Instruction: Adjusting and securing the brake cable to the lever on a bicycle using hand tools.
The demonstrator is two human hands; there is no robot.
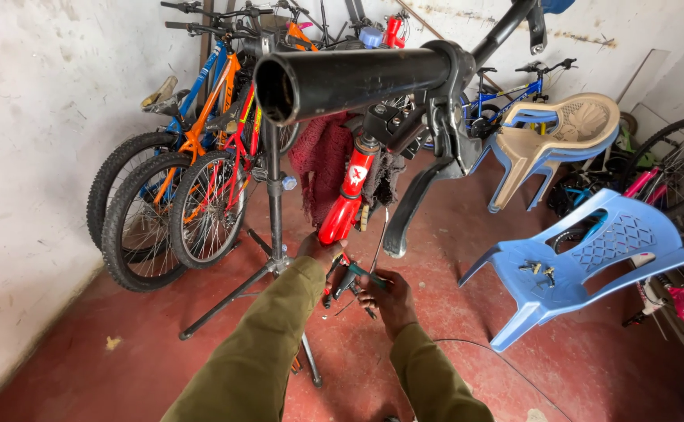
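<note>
Closest in, both olive sleeves reach down and forward over the red floor (123, 367), elbows bent, wrists angled toward the bottom of the red fork leg (347, 199). The right hand (393, 301) is clenched round a teal-handled tool (364, 273), tip aimed into the clutter at the fork's lower end; exactly what it bites on is too small to tell. The left hand (318, 250) is wrapped around the fork leg just above that, steadying it. Biggest risk I'd say is the tool slipping off since it's held at a slant, and those left knuckles sit right beside it, so a skid could catch them. A thin cable (379, 242) dangling next to the hands could snag too. The bike hangs on a black repair stand (273, 195), handlebar tube (350, 78) looming at the lens. Right of that a blue plastic chair (592, 258) holds small metal bits, further back stacked chairs (561, 137), parked bikes (186, 187) along the wall
</note>
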